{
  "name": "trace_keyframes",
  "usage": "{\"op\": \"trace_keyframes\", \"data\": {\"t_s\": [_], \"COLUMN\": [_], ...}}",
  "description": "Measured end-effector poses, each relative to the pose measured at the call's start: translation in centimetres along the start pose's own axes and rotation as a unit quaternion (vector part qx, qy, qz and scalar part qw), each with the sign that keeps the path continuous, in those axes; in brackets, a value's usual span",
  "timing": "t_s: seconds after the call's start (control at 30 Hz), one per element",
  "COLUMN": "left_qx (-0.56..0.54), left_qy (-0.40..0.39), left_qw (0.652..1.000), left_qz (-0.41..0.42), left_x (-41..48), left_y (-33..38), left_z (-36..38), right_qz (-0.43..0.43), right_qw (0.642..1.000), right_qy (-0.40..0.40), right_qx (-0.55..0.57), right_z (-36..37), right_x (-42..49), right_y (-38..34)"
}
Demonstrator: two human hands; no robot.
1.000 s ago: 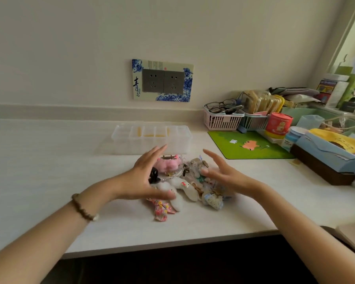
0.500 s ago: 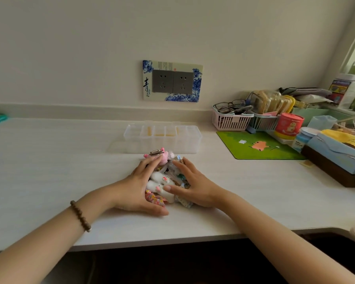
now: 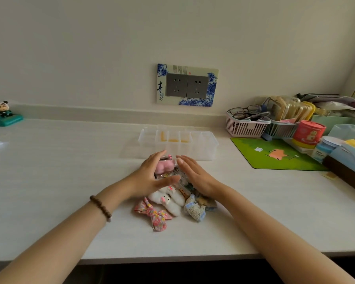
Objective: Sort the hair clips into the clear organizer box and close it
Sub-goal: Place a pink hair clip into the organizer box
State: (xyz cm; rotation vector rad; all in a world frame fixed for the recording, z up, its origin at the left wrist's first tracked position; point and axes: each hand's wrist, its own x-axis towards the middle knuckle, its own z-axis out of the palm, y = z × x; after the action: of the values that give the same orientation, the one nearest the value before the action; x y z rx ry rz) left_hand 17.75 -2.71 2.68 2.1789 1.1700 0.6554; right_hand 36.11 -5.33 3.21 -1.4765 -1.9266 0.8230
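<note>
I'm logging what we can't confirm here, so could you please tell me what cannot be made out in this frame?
Head view only:
- Hair clip pile: its middle is covered by the left hand and right hand, so no count is possible.
- Whether either hand grips a clip: palm sides are hidden.
- Clear organizer box: the yellow contents are too blurred to identify.
- Items at the right edge are cut off by the frame.

Heaped hair clips (image 3: 173, 198) before clear organizer box (image 3: 178, 144)

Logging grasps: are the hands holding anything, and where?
Nothing gripped: left hand and right hand, fingers extended, cup the hair clips pile's sides.
</note>
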Motion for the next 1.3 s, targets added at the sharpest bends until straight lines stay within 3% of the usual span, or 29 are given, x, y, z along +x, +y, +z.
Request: {"op": "trace_keyframes", "data": {"t_s": [0.2, 0.37, 0.57, 0.67, 0.87, 0.97, 1.03, 1.2, 1.3], "left_qx": [-0.038, -0.080, -0.105, -0.102, -0.184, -0.276, -0.319, -0.315, -0.230], "left_qy": [0.006, 0.118, 0.025, 0.018, 0.104, 0.137, 0.154, 0.226, 0.275], "left_qw": [0.999, 0.988, 0.991, 0.991, 0.977, 0.951, 0.935, 0.921, 0.934], "left_qz": [0.025, -0.051, -0.073, -0.085, -0.024, -0.007, -0.004, 0.035, 0.012], "left_x": [-0.4, 1.3, 1.6, 2.2, 2.2, 2.5, 2.8, 4.2, 4.8], "left_y": [-1.0, -2.1, -2.4, -2.2, -0.6, 0.2, 0.4, -0.5, -3.4], "left_z": [0.1, -1.0, -2.1, -2.5, -2.4, -3.3, -4.4, -6.3, -6.5], "right_qz": [-0.014, -0.030, -0.016, -0.038, -0.060, -0.090, -0.114, -0.137, -0.125], "right_qw": [1.000, 0.999, 0.999, 0.998, 0.989, 0.970, 0.967, 0.972, 0.976], "right_qy": [-0.001, 0.015, 0.009, 0.012, 0.038, 0.009, 0.007, 0.056, 0.110], "right_qx": [0.013, 0.039, 0.038, 0.043, 0.126, 0.225, 0.227, 0.181, 0.140], "right_z": [0.2, -0.4, -0.5, -0.2, -1.0, -1.6, -2.0, -2.4, -2.5], "right_x": [-0.2, 0.2, 1.7, 1.7, 2.2, 3.4, 4.6, 8.1, 10.4], "right_y": [0.6, -0.1, 0.0, -0.2, -0.5, -1.7, -2.7, -5.0, -5.2]}}
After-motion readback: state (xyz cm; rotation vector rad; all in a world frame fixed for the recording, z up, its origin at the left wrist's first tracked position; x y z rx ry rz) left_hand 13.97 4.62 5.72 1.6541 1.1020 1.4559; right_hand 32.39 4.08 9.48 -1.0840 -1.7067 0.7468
